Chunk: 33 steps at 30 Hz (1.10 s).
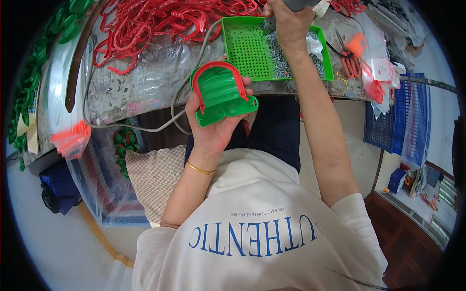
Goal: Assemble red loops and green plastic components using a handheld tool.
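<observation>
In my left hand [213, 136] lies a curved green plastic piece [221, 114] with a flat, notched lower edge. Set into its rounded end is a red U-shaped strip [239, 82]. The thumb grips one side of it and the fingers curl round the other. My right hand [293, 29] is wrapped round a grey power screwdriver [298, 4], its end pointing down over a shallow green tray [264, 78]. Many small metal screws [281, 60] fill the tray's right half. Its left half shows a perforated grid.
Tangled red strips [165, 24] cover the bench's far left. A grey cable [174, 104] hangs across the near edge. Red-handled cutters [350, 65] lie right of the tray beside an orange object [357, 44]. Green pieces [127, 145] show below at left.
</observation>
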Tool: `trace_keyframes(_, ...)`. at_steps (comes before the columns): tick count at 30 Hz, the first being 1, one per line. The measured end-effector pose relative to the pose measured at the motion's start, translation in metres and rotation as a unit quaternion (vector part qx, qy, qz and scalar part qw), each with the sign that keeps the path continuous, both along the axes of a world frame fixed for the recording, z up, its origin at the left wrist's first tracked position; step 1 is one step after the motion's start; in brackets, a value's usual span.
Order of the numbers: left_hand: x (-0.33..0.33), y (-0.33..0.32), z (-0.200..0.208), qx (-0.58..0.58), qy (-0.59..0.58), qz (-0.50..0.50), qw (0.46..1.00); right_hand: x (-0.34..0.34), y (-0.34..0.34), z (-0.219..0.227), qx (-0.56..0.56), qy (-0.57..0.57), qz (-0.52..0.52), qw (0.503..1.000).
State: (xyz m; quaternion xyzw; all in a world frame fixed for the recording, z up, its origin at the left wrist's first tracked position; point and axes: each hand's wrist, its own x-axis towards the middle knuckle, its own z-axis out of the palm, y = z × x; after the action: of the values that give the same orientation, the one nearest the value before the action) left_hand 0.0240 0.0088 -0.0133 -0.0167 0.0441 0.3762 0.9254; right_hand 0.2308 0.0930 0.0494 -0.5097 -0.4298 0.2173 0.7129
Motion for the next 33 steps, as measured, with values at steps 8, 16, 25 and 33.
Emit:
trace_keyframes(8,0.001,0.0,0.001,0.022,0.029,0.006,0.999,-0.006,-0.006,0.013,0.033,0.02,0.007,0.999)
trace_keyframes(16,0.0,-0.005,0.001,0.074,0.088,0.022,0.993,-0.06,-0.063,0.07,0.067,0.108,0.115,0.985)
trace_keyframes(25,0.0,-0.018,0.011,0.08,0.129,0.015,0.988,-0.076,-0.098,0.068,-0.009,0.131,0.126,0.983)
trace_keyframes(33,0.0,-0.021,0.011,0.07,0.119,0.015,0.99,-0.077,-0.102,0.065,-0.002,0.113,0.135,0.984)
